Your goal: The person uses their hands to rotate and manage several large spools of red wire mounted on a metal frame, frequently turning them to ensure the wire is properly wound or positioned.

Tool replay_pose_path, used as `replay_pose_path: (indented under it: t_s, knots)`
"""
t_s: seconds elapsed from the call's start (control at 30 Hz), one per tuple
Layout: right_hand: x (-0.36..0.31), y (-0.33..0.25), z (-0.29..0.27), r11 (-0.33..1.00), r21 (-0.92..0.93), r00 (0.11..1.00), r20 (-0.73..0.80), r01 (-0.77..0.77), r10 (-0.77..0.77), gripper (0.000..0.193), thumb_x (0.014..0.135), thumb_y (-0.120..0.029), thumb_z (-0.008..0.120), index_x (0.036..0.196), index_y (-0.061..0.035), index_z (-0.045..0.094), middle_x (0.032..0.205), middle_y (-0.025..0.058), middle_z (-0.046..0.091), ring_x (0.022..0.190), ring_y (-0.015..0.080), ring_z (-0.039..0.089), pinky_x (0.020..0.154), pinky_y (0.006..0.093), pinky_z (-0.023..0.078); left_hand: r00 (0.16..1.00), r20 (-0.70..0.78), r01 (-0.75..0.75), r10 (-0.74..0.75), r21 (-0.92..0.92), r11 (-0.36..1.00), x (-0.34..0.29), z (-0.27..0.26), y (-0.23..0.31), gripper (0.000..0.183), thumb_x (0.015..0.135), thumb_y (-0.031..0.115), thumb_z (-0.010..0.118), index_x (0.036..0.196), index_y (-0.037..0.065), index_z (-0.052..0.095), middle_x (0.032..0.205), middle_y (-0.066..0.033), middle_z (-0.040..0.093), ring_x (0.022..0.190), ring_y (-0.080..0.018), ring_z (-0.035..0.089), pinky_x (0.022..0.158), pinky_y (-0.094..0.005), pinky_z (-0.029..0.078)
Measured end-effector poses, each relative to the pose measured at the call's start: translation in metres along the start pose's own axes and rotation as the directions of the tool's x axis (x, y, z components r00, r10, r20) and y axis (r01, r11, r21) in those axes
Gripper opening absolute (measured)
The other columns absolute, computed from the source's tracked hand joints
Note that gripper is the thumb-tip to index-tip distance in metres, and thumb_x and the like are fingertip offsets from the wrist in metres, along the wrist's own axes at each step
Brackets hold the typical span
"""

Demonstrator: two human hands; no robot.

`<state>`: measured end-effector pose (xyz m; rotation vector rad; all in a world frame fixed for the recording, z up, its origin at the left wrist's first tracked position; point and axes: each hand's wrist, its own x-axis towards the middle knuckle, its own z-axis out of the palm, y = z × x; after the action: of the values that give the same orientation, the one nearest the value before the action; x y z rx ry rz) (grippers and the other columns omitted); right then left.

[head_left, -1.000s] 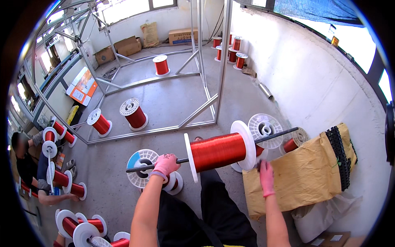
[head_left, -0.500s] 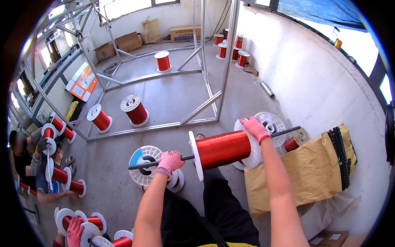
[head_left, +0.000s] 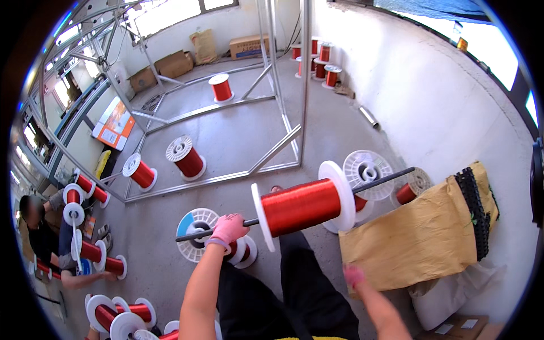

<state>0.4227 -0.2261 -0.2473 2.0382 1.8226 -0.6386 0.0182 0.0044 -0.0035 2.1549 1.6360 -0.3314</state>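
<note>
Left hand (head_left: 229,228) grips the rod (head_left: 385,179) through the red spool (head_left: 300,207), right hand (head_left: 354,276) too blurry to tell; looks like a holding step, balance needed next imo.

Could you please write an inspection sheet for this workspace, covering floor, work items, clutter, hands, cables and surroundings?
Surface: grey floor, with red spools standing on it.
Job's things: large spool of red wire, threaded on a dark rod.
Clutter: tan covering at right; cardboard boxes at the back.
Hands: left hand grips the rod; right hand is blurred, apart from the spool, its grip unclear.
Cables: dark coil, apparently cable.
Surroundings: metal frame, white wall, another person at left.
</note>
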Motion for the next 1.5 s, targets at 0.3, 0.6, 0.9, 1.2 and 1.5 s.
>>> replay_pose_path:
  t_s: [0.3,0.6,0.9,1.2,1.5]
  knots:
    - [-0.043,-0.035,0.023,0.891,0.429,0.960,-0.158,-0.146,0.233,0.047,0.093,-0.042,0.034,0.101,-0.0036,0.060,0.099,0.0222,0.063,0.095,0.0379,0.059,0.084,0.0466,0.045,0.997,-0.062,0.053,-0.052,0.012,0.999,-0.009,0.003,-0.008,0.034,0.078,0.036,0.056,0.093,0.009,0.069,0.091,-0.0163,0.067,0.088,-0.0339,0.064,0.080,-0.0417,0.051]
    - [-0.050,-0.031,-0.037,0.810,0.567,0.911,-0.243,-0.147,0.335,0.039,0.092,-0.037,0.036,0.096,-0.0064,0.060,0.095,0.0194,0.062,0.086,0.0375,0.060,0.077,0.0424,0.047,0.999,-0.023,0.039,-0.039,0.003,0.999,-0.010,-0.003,-0.005,0.032,0.077,0.036,0.057,0.094,0.011,0.069,0.092,-0.0156,0.067,0.089,-0.0331,0.063,0.082,-0.0416,0.050]
    - [-0.037,-0.085,-0.335,0.459,0.674,0.573,-0.737,0.579,0.359,0.040,0.094,-0.024,0.048,0.124,0.0022,0.049,0.117,0.0184,0.057,0.109,0.0286,0.056,0.089,0.0331,0.044,0.998,-0.013,0.054,-0.054,-0.015,0.998,-0.013,-0.006,-0.004,0.033,0.077,0.035,0.057,0.094,0.010,0.069,0.092,-0.0159,0.067,0.089,-0.0330,0.063,0.082,-0.0414,0.049]
    - [0.067,-0.126,-0.384,0.953,0.295,0.823,-0.556,0.066,0.115,0.043,0.087,-0.032,0.052,0.111,0.0027,0.056,0.101,0.0236,0.063,0.096,0.0361,0.061,0.085,0.0423,0.048,0.999,-0.027,0.033,-0.034,-0.014,0.999,-0.008,-0.002,-0.004,0.034,0.077,0.036,0.058,0.090,0.007,0.069,0.090,-0.0167,0.067,0.087,-0.0330,0.064,0.081,-0.0415,0.050]
    - [0.073,-0.132,-0.389,0.951,0.305,0.825,-0.551,0.054,0.129,0.035,0.086,-0.033,0.054,0.096,-0.0020,0.066,0.099,0.0214,0.064,0.097,0.0356,0.061,0.085,0.0417,0.048,0.942,-0.309,-0.033,0.132,0.307,0.951,-0.017,0.008,0.001,0.029,0.079,0.032,0.064,0.098,0.012,0.062,0.102,-0.0098,0.055,0.092,-0.0293,0.060,0.076,-0.0419,0.049]
